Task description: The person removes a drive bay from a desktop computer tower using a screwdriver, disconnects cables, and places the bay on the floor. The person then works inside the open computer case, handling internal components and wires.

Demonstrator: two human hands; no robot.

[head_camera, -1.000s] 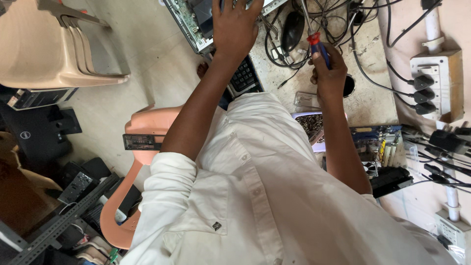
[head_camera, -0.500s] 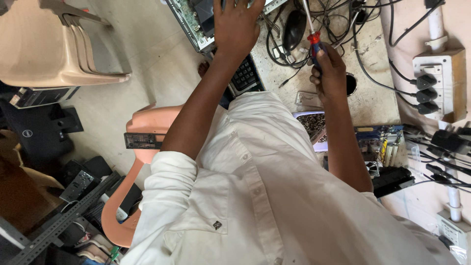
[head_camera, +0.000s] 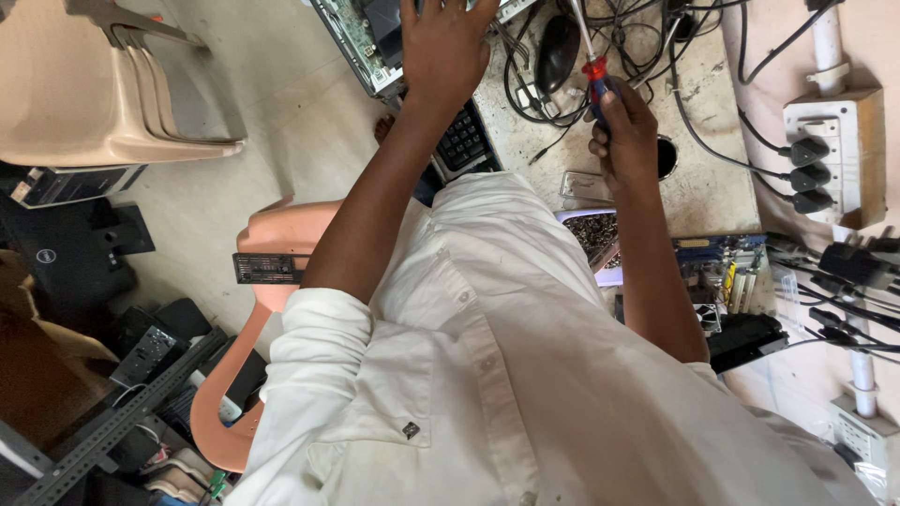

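The left hand (head_camera: 441, 47) lies flat with fingers spread on the open computer case (head_camera: 361, 42) at the top of the view, pressing on it rather than gripping anything. The right hand (head_camera: 623, 131) is closed around the red and blue handle of a screwdriver (head_camera: 592, 66), whose shaft points up toward the tangle of black cables (head_camera: 647, 37) on the desk.

Since a second ago the right hand has lifted the screwdriver a little and tipped the shaft more upright, so its tip now sits closer to the case edge; the left hand has stayed put on the case. That reads as the tool being brought into line with the case while the other hand steadies it.

Around them, from large to small: the worn desk (head_camera: 712, 187), a beige plastic chair (head_camera: 103, 94) well off to the left, an orange stool (head_camera: 281, 244) under the person, a circuit board (head_camera: 722, 272) near the right elbow, a wall socket strip (head_camera: 830, 150), a black keyboard (head_camera: 464, 141) between the arms, a black mouse (head_camera: 558, 52), and a small tray of screws (head_camera: 595, 234) just below the right wrist.
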